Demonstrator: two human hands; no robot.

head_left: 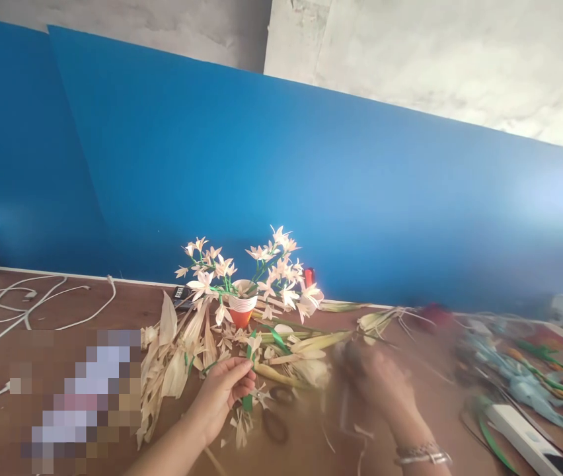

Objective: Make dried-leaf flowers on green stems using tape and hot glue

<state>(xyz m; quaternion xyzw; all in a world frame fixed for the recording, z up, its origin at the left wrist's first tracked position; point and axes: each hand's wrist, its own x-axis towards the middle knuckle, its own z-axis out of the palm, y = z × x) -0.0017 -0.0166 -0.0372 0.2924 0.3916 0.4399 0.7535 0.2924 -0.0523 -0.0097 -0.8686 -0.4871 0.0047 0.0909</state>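
Green strip (248,402) approx. vert., L grip (226,381)

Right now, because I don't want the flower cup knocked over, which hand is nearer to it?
Left. The left hand is close in front of the flower cup; the right hand, blurred, is farther off to the cup's right.

I'm in what looks like a small craft workshop: pale flowers (281,272) that look handmade stand in a cup (242,304) on my brown tabletop (127,307), among dried leaves (175,377), scissors (262,396) and a coloured tangle (522,383). A white power strip (522,433) lies there too, before a blue panel (236,165) and rough, bare wall (410,53).
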